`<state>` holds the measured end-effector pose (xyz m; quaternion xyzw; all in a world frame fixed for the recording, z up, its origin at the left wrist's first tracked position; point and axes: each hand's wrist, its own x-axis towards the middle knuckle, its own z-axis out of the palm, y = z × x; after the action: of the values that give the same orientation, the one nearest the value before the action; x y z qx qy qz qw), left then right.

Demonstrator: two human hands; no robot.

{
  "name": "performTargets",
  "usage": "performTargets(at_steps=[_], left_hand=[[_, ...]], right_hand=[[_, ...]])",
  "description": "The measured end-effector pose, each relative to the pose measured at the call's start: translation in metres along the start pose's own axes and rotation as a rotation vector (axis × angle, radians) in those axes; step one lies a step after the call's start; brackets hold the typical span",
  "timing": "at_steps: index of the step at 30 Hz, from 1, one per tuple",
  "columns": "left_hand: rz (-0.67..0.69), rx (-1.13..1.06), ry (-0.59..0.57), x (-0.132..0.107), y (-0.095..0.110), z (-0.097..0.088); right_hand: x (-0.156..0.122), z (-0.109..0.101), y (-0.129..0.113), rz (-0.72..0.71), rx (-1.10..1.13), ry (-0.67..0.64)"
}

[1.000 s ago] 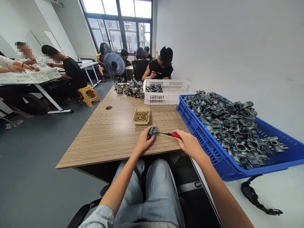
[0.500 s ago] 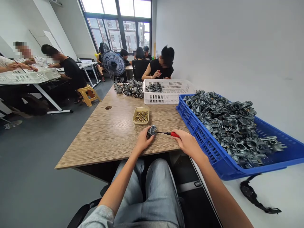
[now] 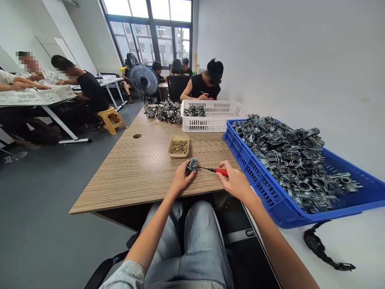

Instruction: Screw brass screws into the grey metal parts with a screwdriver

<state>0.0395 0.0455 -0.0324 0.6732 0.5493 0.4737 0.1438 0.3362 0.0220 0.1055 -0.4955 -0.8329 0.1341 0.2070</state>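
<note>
My left hand (image 3: pixel 181 176) is closed around a small grey metal carburetor body (image 3: pixel 193 164), held just above the near part of the wooden table (image 3: pixel 129 172). In my right hand (image 3: pixel 234 181) is the red handle of a screwdriver (image 3: pixel 221 171), gripped between thumb and fingers. Its thin dark shaft points left, and the tip meets the right side of the carburetor body; the exact contact point is too small to make out. Just beyond my left hand stands a small beige tray (image 3: pixel 178 155) holding many little brass-coloured parts (image 3: pixel 179 147).
To my right, a blue crate (image 3: pixel 255 176) is heaped with metal carburetor bodies (image 3: pixel 285 152). A white crate (image 3: pixel 207 126) and a pile of carburetors (image 3: pixel 167 112) stand at the far end, where a co-worker (image 3: pixel 206 82) sits. A black watch (image 3: pixel 319 247) lies below the blue crate.
My right hand's fingers have shifted and loosened somewhat on the screwdriver handle, the index finger lifting. My left hand and the carburetor body stay nearly in place. The co-worker opposite has lowered a hand.
</note>
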Motion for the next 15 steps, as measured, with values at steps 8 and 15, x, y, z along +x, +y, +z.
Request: performTargets(at_steps=[8, 15], left_hand=[[-0.012, 0.015, 0.011, -0.0006, -0.0047, 0.0028], [-0.006, -0.002, -0.001, -0.0007, -0.0054, 0.0024]], right_hand=[[0.002, 0.0052, 0.0054, 0.003, 0.031, 0.031], [0.002, 0.0024, 0.0037, 0.026, 0.013, 0.043]])
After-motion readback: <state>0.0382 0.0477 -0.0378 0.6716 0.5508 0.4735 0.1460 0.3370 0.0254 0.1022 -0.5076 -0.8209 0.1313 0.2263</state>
